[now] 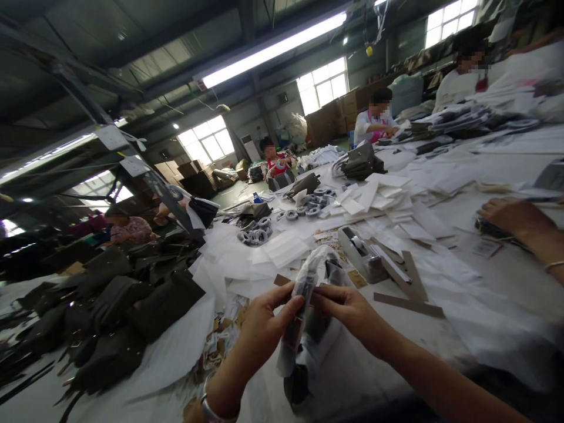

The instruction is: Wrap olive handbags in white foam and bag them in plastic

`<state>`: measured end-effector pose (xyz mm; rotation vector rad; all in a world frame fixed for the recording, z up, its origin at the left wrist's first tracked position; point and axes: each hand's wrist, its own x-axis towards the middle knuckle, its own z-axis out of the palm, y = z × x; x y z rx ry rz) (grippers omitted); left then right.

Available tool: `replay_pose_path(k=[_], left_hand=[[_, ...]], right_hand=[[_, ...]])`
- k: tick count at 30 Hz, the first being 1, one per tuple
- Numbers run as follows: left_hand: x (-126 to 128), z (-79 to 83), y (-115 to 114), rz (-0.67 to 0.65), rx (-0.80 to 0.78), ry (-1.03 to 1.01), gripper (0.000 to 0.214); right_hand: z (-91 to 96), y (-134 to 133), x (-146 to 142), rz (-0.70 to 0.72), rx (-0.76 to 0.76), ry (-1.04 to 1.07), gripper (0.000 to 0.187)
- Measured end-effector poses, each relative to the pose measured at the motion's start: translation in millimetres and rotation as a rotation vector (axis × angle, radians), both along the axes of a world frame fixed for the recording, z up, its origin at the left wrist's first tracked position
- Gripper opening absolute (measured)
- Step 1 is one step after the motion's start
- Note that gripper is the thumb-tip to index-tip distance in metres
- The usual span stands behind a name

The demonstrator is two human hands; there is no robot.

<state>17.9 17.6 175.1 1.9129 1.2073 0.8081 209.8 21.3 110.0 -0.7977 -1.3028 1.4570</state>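
Observation:
Both my hands are raised over the near edge of a long work table (497, 276). My left hand (262, 329) and my right hand (348, 308) pinch the same thing between them: a dark strap wrapped in a clear plastic bag (304, 299). The bag hangs down below my fingers towards the table edge. My left thumb presses on the bag's front, and the right fingers close on its upper side. A metal bracelet shows on my left wrist.
A pile of dark bags (110, 311) lies at the left. White paper sheets (264, 258), grey tape rolls (255, 235), a tape dispenser (361, 252) and card strips (409, 282) cover the table. Another person's hand (511, 220) rests at the right. Several people sit farther back.

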Motion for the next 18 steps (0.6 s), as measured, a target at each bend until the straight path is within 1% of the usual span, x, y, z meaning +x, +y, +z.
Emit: replay_pose_path(k=[2,4,6,9,12,14,16,17,18], left_hand=[[-2,1.5,-1,0.02,0.092,0.057,0.032],[-3,1.9,-3,0.032,0.157,0.09,0.029],[-1,0.8,-6,0.04,0.192,0.092,0.029],[4,-2.1,-11,0.051,0.249,0.1,0.032],[9,-5.1,-15,0.085,0.299,0.124,0.033],[12,-8.6,-16,0.083,0.301,0.094,0.032],[14,-14.9,-16,0.098,0.27,-0.009,0.032],[15,-19.0,-16,0.136,0.237,-0.098,0.037],[16,-23.5,-15,0.196,0.192,-0.205,0.048]], right_hand=[[6.1,-3,-4,0.09,-0.071,0.133,0.04],[12.2,-8,-6,0.175,-0.108,0.216,0.042],[16.9,-13,-7,0.188,-0.097,0.226,0.042],[18.2,-15,-10,0.078,-0.082,0.184,0.043],[12.8,-14,-16,-0.031,-0.121,0.157,0.042],[8.8,-13,-19,-0.083,-0.127,0.133,0.041],[6.7,-13,-21,-0.129,-0.117,0.105,0.041],[6.6,-13,-22,-0.143,-0.114,0.092,0.041],[7.1,-13,-23,-0.148,-0.115,0.084,0.041]])
